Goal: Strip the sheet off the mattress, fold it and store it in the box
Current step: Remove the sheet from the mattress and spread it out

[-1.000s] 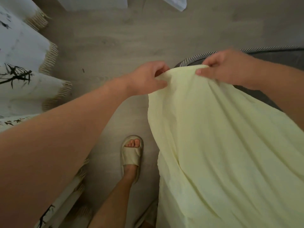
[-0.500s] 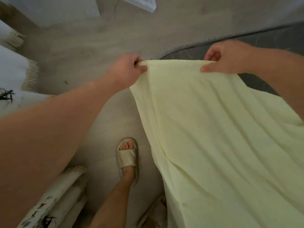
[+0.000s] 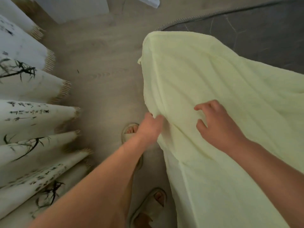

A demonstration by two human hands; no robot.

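The pale yellow sheet (image 3: 205, 96) hangs and drapes in front of me, its far end lying in a rounded hump over the corner of the dark grey mattress (image 3: 266, 33), the rest falling down past the near side toward the floor (image 3: 102, 76) and running out of view at the bottom and right. The mattress top is bare beyond the hump, and its striped piping (image 3: 181, 22) curves along the edge nearest the floor. My left hand (image 3: 150, 127) is at the sheet's left border, thumb and fingers closed together on a fold of the cloth there. My right hand (image 3: 217, 124) is just beside it, further in on the sheet, palm down, fingers spread and bent with their tips on the fabric and the thumb held apart; no cloth is caught between them that I can see. Both forearms reach in from the lower edge. Under my left wrist is one foot in a pale slide sandal (image 3: 130, 130), partly hidden by the arm, and the other sandalled foot (image 3: 153, 204) stands nearer, close against the hanging sheet. The floor is light wood-grain boards. Along the left hang white curtain folds (image 3: 24, 83) printed with black ink bamboo and writing, their hems fringed in tan. At the top stands a white boxy object (image 3: 74, 9), cut off by the frame.
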